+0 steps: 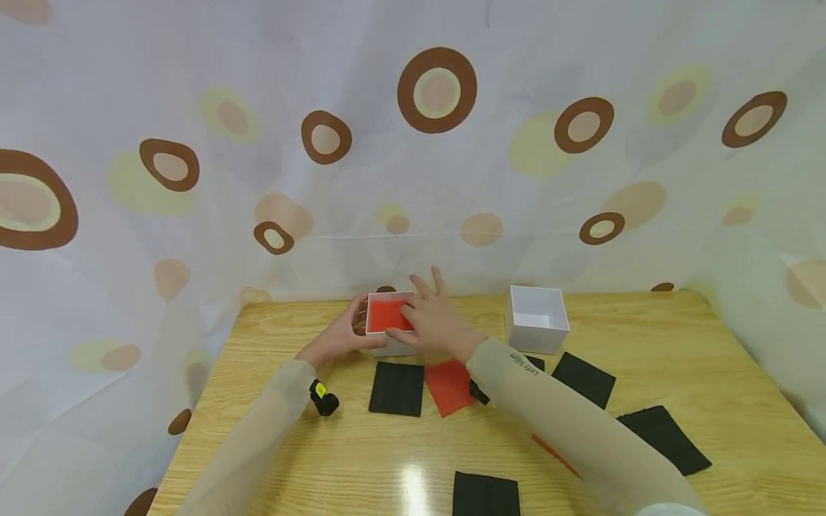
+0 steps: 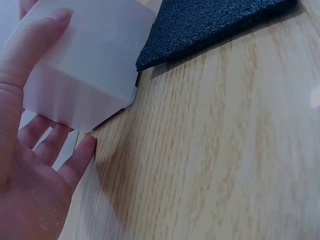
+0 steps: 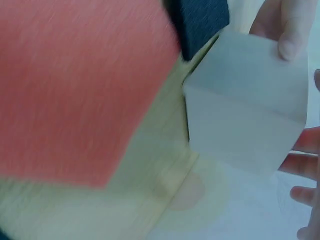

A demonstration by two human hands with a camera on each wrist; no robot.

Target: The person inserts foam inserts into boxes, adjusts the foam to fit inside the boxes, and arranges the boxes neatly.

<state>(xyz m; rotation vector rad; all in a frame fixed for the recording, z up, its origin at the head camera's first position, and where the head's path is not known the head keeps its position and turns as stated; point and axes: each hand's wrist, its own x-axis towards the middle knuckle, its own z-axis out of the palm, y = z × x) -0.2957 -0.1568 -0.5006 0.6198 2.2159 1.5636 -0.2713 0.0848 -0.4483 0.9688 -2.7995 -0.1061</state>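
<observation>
My left hand grips a white open-topped box at its left side. In the left wrist view the thumb lies over one face of the box and the fingers go round another. Inside the box shows a red square sheet. My right hand is over the box's right side, a finger reaching onto the red sheet, the thumb at the front rim and other fingers stretched upward. In the right wrist view its fingers show only at the edge, beside the box.
A second white box stands to the right. Before the held box lie a black foam square and a red square. More black squares lie right and in front. A patterned cloth hangs behind the wooden table.
</observation>
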